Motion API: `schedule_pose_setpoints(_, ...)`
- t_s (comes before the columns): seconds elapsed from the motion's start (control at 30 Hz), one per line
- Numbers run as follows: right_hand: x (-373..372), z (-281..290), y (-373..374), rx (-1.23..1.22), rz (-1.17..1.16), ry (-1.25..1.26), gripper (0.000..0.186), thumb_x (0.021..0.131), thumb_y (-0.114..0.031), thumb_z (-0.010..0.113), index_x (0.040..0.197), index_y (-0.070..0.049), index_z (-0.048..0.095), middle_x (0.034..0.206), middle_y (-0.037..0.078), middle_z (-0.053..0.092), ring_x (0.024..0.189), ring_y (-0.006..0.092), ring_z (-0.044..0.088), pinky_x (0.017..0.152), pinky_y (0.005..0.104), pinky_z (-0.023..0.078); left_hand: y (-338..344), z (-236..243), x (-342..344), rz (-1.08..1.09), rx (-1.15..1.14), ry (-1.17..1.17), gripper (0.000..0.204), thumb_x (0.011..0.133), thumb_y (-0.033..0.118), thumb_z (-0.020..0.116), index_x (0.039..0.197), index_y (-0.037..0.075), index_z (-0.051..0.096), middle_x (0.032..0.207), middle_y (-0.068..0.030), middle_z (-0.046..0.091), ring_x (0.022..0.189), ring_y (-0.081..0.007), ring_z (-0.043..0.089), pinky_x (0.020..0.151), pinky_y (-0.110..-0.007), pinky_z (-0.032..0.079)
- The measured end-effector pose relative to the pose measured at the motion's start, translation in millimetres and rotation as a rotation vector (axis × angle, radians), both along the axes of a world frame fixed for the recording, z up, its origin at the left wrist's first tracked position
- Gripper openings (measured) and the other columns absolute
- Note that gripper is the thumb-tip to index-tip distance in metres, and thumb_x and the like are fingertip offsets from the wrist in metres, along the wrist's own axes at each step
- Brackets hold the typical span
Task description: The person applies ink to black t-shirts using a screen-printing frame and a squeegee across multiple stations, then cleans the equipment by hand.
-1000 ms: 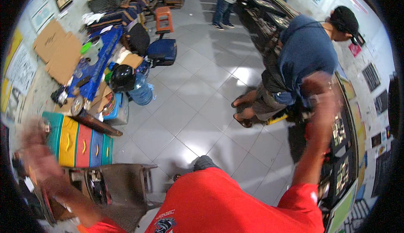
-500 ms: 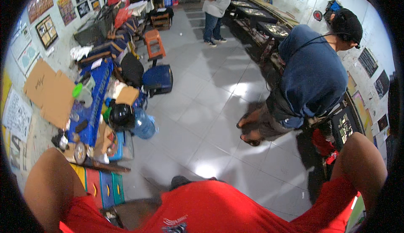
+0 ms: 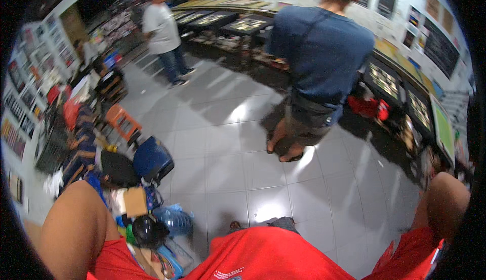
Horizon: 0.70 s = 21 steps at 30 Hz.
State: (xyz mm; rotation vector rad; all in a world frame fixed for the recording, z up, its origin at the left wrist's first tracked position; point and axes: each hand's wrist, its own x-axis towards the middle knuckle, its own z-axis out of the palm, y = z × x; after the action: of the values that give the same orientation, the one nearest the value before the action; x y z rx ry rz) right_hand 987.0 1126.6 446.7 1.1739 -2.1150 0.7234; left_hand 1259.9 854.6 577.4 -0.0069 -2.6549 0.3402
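Note:
Neither of my hands shows. My bent left arm (image 3: 76,224) rises at the lower left, and my bent right arm (image 3: 445,204) at the lower right, both coming out of red sleeves. Whatever the hands hold or touch is out of sight. Beside my left arm lie a shiny black helmet (image 3: 150,231) and a big bluish water jug (image 3: 174,222) on its side. Past my right arm stands a frame with a green panel (image 3: 443,127).
A person in a blue shirt (image 3: 324,47) stands ahead by the black table with pale pieces (image 3: 383,80). Farther off, another person (image 3: 162,29) wears a light shirt. An orange stool (image 3: 123,122) and a blue padded seat (image 3: 153,159) line the left side of the tiled floor (image 3: 217,153).
My view has turned to the right and lifted, so the room's things sit farther left and more of the right-hand tables shows. My elbows stay raised at both sides.

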Motion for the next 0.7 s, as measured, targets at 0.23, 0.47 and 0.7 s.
schedule_pose_setpoints(0.23,52.6,-30.9,137.5,-0.016,-0.312,-0.028,0.035,0.091,-0.023,0.052,0.113,0.003,0.061,0.116,0.016,0.062,0.11,0.0267,0.058,0.098,0.0395,0.043,51.4,15.8,-91.1,-0.441,-0.011,-0.033,0.024,0.093,0.026,0.054,0.101,0.003,0.06,0.1,-0.0092,0.061,0.096,-0.0205,0.056,0.087,-0.035,0.044)
schedule_pose_setpoints(0.47,181.6,-49.5,341.9,-0.088,-0.81,-0.048,0.035,0.091,-0.022,0.052,0.114,0.003,0.061,0.117,0.016,0.061,0.111,0.0266,0.057,0.1,0.0394,0.042,223.6,9.5,-168.0,-0.911,-0.068,-0.034,0.025,0.093,0.026,0.055,0.1,0.004,0.06,0.1,-0.0087,0.061,0.096,-0.0197,0.056,0.087,-0.034,0.044)
schedule_pose_setpoints(0.7,359.3,-44.5,499.5,-0.106,-1.409,0.007,0.035,0.09,-0.021,0.052,0.114,0.004,0.06,0.117,0.016,0.061,0.112,0.0265,0.057,0.101,0.0394,0.041,451.5,-7.6,-211.3,-1.427,-0.03,-0.014,0.025,0.093,0.027,0.056,0.1,0.004,0.061,0.1,-0.0083,0.061,0.096,-0.0189,0.056,0.087,-0.034,0.044)
